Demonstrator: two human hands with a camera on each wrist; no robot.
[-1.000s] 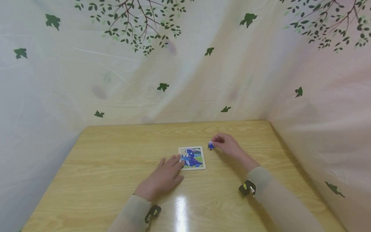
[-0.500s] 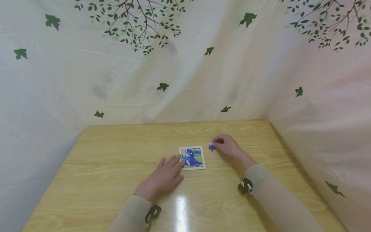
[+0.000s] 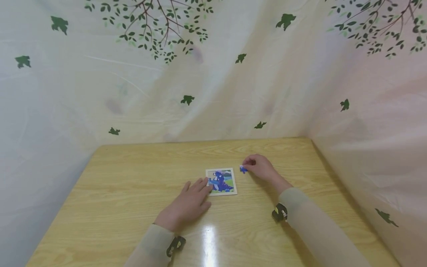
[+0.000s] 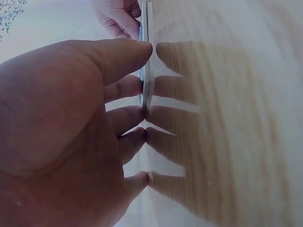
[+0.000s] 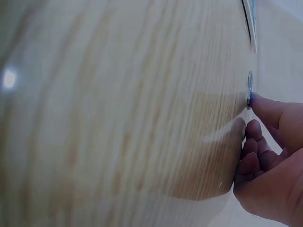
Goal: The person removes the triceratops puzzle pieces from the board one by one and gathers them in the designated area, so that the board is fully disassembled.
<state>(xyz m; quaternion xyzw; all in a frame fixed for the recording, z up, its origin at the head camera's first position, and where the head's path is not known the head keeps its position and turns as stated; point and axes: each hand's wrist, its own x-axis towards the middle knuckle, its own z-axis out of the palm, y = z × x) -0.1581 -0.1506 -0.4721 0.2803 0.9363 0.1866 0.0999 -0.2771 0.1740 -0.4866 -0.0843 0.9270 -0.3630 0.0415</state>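
A small square jigsaw puzzle (image 3: 224,181) in a white frame lies on the wooden table, its picture a blue dinosaur. A pale patch without picture shows in its upper left corner. My left hand (image 3: 191,202) lies palm down with fingers spread, fingertips over the puzzle's left edge. In the left wrist view its thumb (image 4: 128,56) is beside the frame's edge. Just right of the puzzle, my right hand (image 3: 261,168) pinches a blue and white puzzle piece (image 3: 243,169) at the tabletop. The right wrist view shows this puzzle piece (image 5: 250,85) flat and edge-on at the thumb tip.
The light wooden table (image 3: 133,174) reaches back to a pale curtain (image 3: 213,118) printed with leaves and branches. More curtain hangs along the left and right sides. Each sleeve carries a small black wrist camera (image 3: 279,212).
My right hand and wrist have shifted slightly, and the puzzle piece has turned a little and sits slightly lower in view. The left hand and the framed puzzle stay in place.
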